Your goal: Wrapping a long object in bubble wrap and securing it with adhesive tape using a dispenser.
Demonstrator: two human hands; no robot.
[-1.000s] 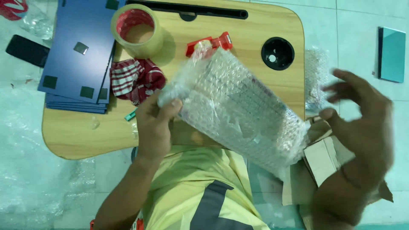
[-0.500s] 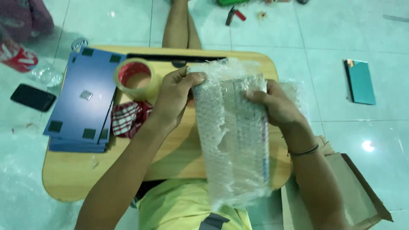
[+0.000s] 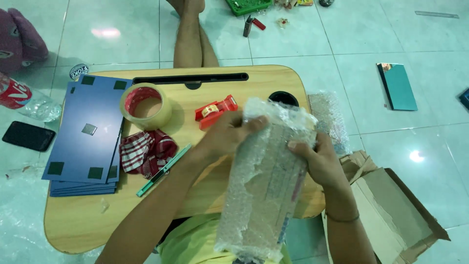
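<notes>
Held a bubble-wrapped flat package [image 3: 266,181] upright over the near edge of a wooden lap table [image 3: 195,195], between both hands. Left hand [image 3: 227,134] closed on the package's upper left edge, fingers curled over the top corner, thumb side toward the wrap. Right hand [image 3: 317,159] clamped on the upper right edge, fingertips [image 3: 293,145] pressed onto the front face of the wrap. Lower end of package hung down over a yellow-green shirt [image 3: 195,242].

Noted just beyond the left hand: red tape dispenser [image 3: 215,111]. Farther left of that hand: roll of clear tape [image 3: 145,105], a red-and-white checked cloth [image 3: 146,151], a green pen-like tool [image 3: 163,170] lying diagonal near the left forearm. Stack of dark blue sheets [image 3: 90,134] well left, on the table's far left side. Loose piece of bubble wrap [image 3: 330,117] just beyond the right hand. Torn cardboard box [image 3: 391,210] on the floor right of the right forearm. Black phone [image 3: 28,136] on floor, well left of table.
</notes>
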